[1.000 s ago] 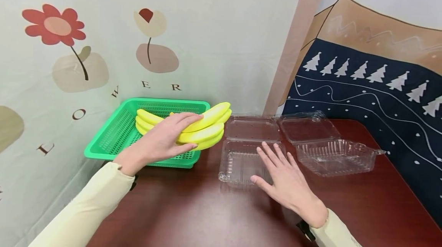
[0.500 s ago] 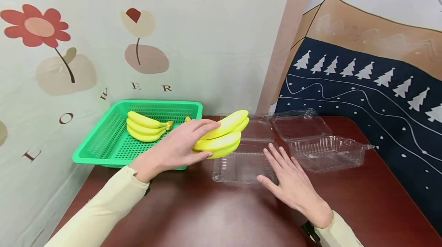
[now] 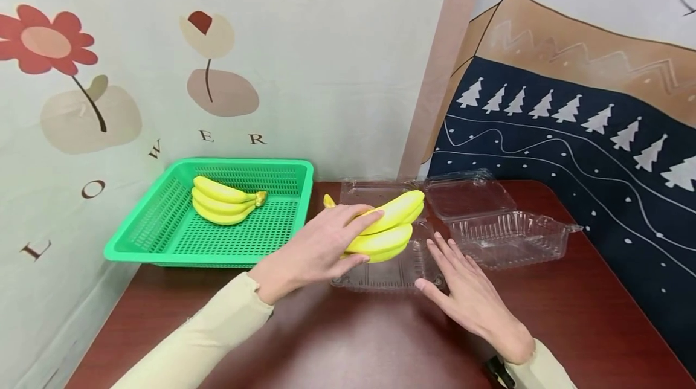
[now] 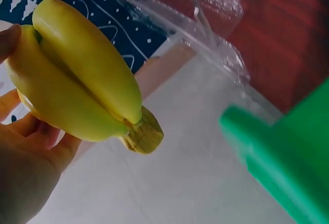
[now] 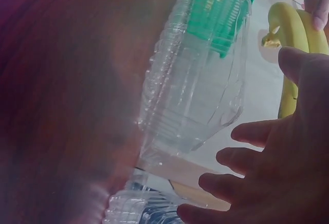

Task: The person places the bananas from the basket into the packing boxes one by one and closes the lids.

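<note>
My left hand (image 3: 321, 250) grips a bunch of yellow bananas (image 3: 388, 226) from above, thumb on the near side. Their golden stem end (image 4: 144, 134) shows in the left wrist view, pointing away from the fingers. Beneath the bunch lies an open clear plastic clamshell box (image 3: 375, 277), its lid folded back toward the wall; bananas and hand cover part of it. My right hand (image 3: 478, 301) has its fingers spread out straight at the right side of that box, holding nothing. From the right wrist, the fingers appear beside the clear box wall (image 5: 190, 95).
A green mesh basket (image 3: 247, 163) stands at left with another bunch of bananas (image 3: 220, 202) inside. A second open clear clamshell box (image 3: 511, 241) sits to the right. Printed cloth (image 3: 326, 75) hangs behind the dark red wooden table (image 3: 348, 340).
My left hand has carried the bananas rightward from the basket's edge to above the nearer clear box. The bunch in the basket has come into full view. My right hand stays beside the box.
</note>
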Demonstrator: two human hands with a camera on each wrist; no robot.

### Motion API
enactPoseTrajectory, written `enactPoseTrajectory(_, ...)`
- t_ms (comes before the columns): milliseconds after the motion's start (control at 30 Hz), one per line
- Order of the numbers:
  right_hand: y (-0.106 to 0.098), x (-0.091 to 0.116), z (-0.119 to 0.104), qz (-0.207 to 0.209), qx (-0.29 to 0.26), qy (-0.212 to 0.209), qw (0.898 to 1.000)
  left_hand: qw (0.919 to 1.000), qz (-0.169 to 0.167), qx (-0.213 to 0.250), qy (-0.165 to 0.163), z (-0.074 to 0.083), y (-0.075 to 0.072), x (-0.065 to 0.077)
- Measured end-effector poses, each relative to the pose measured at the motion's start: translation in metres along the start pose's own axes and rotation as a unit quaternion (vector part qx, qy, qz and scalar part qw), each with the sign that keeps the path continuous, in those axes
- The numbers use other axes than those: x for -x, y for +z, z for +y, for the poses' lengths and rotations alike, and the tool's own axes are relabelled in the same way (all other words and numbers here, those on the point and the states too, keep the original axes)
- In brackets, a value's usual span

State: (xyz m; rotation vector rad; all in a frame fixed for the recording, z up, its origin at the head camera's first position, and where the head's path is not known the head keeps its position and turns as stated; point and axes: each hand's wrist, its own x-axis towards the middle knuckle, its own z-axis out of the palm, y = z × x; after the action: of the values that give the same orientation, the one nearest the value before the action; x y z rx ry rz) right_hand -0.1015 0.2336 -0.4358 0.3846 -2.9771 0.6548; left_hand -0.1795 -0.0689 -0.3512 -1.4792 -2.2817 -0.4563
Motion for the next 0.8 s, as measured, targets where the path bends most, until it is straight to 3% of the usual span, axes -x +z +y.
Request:
enactPoseTrajectory(267,0.0,0.004,0.006,-0.006,-0.008,0.015,1.0,0.9998,-0.02,0.007,0.001,0.01,0.021,-0.006)
enactPoseTrajectory(800,0.003,0.005,0.014,-0.034,-0.048,0.025,0.998,0.9945,-0.092,0.011,-0.049,0.016,0.049,-0.007)
